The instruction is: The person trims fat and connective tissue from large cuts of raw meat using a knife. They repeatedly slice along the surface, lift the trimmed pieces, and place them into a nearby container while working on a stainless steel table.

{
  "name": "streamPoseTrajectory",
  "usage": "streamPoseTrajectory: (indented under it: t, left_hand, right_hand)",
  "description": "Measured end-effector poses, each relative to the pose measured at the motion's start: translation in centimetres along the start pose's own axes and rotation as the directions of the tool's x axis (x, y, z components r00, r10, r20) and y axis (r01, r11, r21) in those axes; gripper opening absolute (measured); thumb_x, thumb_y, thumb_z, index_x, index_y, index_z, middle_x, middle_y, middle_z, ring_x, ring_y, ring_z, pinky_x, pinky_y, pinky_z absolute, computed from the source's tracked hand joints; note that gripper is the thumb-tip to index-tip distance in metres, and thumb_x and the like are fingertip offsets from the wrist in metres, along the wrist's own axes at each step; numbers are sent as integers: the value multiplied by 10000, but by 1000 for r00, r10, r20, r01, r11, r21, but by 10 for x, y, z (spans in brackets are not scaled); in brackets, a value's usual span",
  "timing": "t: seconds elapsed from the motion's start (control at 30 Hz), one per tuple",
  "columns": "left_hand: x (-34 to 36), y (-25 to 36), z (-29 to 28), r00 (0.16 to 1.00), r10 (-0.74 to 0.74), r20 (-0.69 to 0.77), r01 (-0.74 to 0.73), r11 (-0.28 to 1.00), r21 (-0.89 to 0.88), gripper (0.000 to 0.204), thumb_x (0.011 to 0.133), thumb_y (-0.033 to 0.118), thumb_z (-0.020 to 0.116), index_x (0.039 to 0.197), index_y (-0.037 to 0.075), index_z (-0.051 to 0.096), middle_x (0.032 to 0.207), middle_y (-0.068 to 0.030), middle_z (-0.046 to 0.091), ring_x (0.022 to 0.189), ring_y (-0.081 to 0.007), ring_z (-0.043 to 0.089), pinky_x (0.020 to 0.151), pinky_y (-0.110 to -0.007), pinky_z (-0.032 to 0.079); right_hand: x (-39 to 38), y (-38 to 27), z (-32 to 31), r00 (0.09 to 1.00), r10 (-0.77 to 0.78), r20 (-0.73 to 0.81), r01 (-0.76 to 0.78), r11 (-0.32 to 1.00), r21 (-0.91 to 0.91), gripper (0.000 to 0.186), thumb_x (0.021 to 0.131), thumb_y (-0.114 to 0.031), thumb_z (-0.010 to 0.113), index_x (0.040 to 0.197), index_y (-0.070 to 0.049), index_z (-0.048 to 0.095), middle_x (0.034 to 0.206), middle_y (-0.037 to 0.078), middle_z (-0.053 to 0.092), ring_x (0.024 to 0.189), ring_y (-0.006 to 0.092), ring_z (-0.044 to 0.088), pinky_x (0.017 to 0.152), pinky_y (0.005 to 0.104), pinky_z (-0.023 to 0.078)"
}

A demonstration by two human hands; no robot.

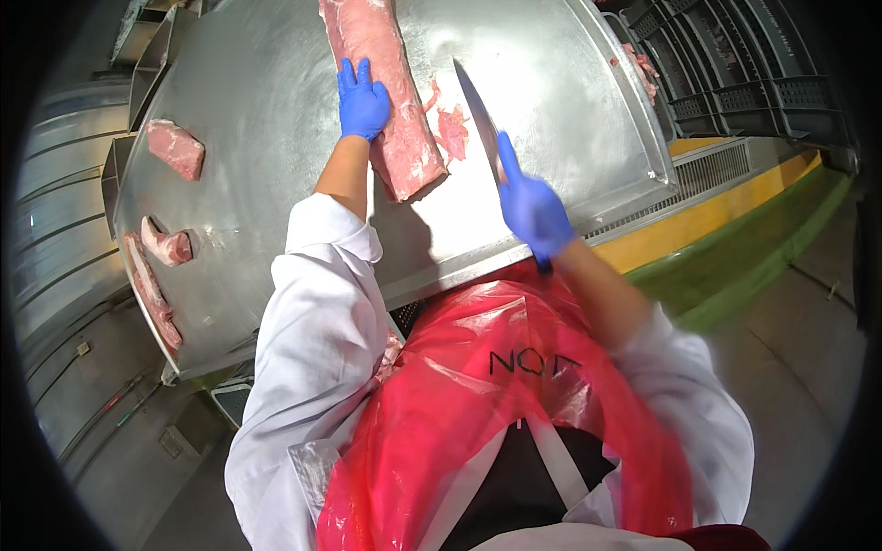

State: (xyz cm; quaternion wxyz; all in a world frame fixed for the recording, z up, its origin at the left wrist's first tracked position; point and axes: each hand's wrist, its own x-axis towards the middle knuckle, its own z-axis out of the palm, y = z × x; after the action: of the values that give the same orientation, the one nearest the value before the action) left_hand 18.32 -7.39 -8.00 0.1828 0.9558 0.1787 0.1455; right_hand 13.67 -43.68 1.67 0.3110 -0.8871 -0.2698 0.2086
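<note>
My left hand (361, 101), in a blue glove, lies with fingers spread on the long slab of pink meat (413, 147), which runs from the top of the steel table (257, 110) toward me. My right hand (536, 207), also gloved in blue, grips a long-bladed knife (473, 101) to the right of the slab, blade pointing away from me. Loose red meat scraps (452, 130) lie between slab and blade. At the table's left are a thick cut piece (175, 149), a smaller piece (166, 243) and a narrow strip (152, 289).
The table's raised right rim (648, 147) borders dark racks (735, 64), with more meat (638, 69) at that edge. A yellow strip with a grate (698, 179) runs below. Steel bins (152, 69) stand at the back left. My red plastic apron is against the near edge.
</note>
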Motion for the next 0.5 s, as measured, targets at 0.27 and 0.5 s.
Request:
streamPoseTrajectory:
  t: [0.27,0.5]
  left_hand:
    - [-11,13,-2,998,52,-30,-53,998,-31,598,973,275,486,1527,58,429,1629,-318,224,1474,-534,265,1225,-517,269]
    - [5,-27,-15,998,-44,34,41,995,92,594,980,295,482,1529,74,432,1615,-309,266,1453,-502,330,1214,-501,290]
  right_hand:
    - [181,-52,46,994,75,83,-79,996,39,741,963,-126,482,1606,-7,132,1219,280,660,1038,419,693,875,491,565]
    - [-60,-17,35,920,-24,392,68,993,-98,853,895,-45,502,1634,-106,80,949,276,701,758,440,692,697,522,550]
